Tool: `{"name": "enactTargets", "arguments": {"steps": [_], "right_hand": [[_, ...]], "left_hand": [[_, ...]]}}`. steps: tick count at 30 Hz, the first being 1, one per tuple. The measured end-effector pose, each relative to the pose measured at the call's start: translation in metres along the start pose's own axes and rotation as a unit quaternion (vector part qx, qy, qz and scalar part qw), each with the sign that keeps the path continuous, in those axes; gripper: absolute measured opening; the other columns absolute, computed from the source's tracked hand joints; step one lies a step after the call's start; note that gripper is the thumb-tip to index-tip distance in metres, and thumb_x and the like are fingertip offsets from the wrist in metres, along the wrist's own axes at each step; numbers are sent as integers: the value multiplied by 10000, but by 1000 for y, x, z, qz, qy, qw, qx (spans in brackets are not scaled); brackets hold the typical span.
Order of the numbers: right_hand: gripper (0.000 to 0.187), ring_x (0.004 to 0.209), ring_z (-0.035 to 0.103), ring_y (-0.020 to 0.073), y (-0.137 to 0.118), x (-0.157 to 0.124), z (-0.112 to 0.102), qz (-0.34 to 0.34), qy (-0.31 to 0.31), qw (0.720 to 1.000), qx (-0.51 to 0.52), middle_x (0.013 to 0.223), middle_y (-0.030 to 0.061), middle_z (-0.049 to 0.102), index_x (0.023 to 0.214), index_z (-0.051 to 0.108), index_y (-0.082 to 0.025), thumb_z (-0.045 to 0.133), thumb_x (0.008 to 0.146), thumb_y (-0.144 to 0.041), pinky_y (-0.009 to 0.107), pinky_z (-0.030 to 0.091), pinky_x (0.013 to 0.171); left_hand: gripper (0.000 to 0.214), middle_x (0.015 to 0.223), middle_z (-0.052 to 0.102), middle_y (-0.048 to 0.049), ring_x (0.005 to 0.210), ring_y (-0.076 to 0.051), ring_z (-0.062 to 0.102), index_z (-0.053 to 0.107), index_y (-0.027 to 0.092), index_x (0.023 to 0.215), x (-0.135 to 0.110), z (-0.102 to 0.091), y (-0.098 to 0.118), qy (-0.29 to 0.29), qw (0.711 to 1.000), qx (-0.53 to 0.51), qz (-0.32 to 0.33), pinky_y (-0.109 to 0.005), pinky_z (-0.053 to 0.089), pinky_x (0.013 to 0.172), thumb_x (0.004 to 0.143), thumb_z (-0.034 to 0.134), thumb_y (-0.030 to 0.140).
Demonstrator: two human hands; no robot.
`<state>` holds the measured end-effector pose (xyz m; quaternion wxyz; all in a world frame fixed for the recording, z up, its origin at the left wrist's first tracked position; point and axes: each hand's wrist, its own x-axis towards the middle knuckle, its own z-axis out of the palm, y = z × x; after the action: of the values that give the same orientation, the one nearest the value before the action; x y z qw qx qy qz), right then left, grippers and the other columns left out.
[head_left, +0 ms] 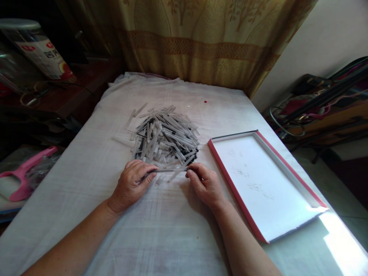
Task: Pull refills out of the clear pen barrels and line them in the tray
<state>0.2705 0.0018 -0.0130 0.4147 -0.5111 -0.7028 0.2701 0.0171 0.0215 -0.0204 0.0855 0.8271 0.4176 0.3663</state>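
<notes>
Left hand [130, 184] and right hand [204, 184] (fingertips pinching) at opposite ends of thin tube [168, 170].

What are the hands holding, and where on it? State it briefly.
One thin pen-like tube, held level over the white cloth: left hand pinches its left end, right hand pinches its right end, just in front of the pile.

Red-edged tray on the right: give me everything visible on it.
The tray is a shallow rectangular box lid or tray, cardboard by the look of it, with a white inside and a red outer edge; its far rim looks dark. It lies flat and open side up on the white cloth, angled, to the right of the pile of tubes. The inside shows only faint marks. Sunlight glares at its near right corner. Neither hand touches it; the right hand is nearest.
</notes>
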Motion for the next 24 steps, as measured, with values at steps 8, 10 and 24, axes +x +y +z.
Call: {"name": "enactTargets", "arguments": {"steps": [8, 10, 24], "right_hand": [[115, 673, 673, 159, 1, 0, 3, 6, 2, 1000, 18, 810, 39, 720, 970, 632, -224, 540, 902, -235, 264, 517, 634], [105, 669, 678, 158, 0, 0, 5, 4, 13, 999, 30, 794, 36, 720, 959, 632, -223, 542, 905, -230, 259, 520, 627], [104, 547, 612, 113, -1, -3, 8, 10, 62, 996, 67, 742, 11, 710, 960, 646, -213, 574, 887, -197, 222, 481, 522]], "left_hand": [[119, 879, 733, -25, 826, -175, 664, 675, 226, 1001, 0, -1, 1, 11, 1000, 5, 6, -326, 490, 828, 933, 578, 243], [121, 923, 729, -33, 891, -188, 662, 672, 229, 1003, 0, -1, 2, 16, 1000, 7, -9, -323, 490, 839, 932, 577, 255], [205, 756, 689, -21, 747, -186, 625, 646, 193, 903, -1, -4, 3, 34, 999, 37, 1, -327, 460, 789, 956, 552, 368]]}}
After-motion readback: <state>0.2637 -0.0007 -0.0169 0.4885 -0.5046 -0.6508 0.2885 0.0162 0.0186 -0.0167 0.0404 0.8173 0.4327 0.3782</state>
